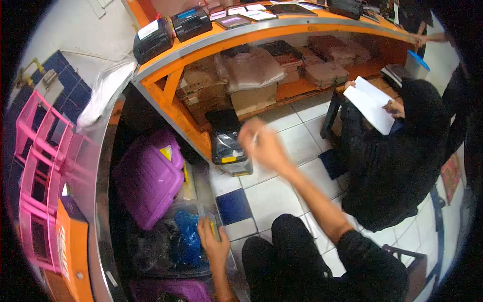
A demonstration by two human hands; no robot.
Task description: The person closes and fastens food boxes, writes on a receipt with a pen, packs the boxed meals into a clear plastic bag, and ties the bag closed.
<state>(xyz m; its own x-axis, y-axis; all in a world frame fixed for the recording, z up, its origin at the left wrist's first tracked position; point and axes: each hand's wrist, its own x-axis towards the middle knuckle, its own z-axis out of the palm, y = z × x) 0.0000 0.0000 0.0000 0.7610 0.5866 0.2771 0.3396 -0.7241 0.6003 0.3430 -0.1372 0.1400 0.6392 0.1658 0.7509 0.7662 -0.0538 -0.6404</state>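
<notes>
My left hand (214, 242) is at the near rim of a clear plastic storage bin (193, 269), its fingers over the edge and its thumb on the outer side, beside a yellow latch. Inside the bin lie a blue plastic bag (188, 236) and dark plastic bags (151, 246). A purple lid (149, 181) stands tilted behind it. Over the floor, my right hand (265, 149) is raised and blurred by motion. Its fingers look curled; a small pale spot shows there, too smeared to name. Just beyond it stands a small clear box with a dark lid and yellow latch (229, 151).
An orange counter (282, 24) curves across the back, with stacked packages (256, 68) on its lower shelf. Pink racks (37, 201) stand at the left. At the right, a seated person in black (387, 171) holds white paper (371, 105). Another purple lid (171, 292) lies below.
</notes>
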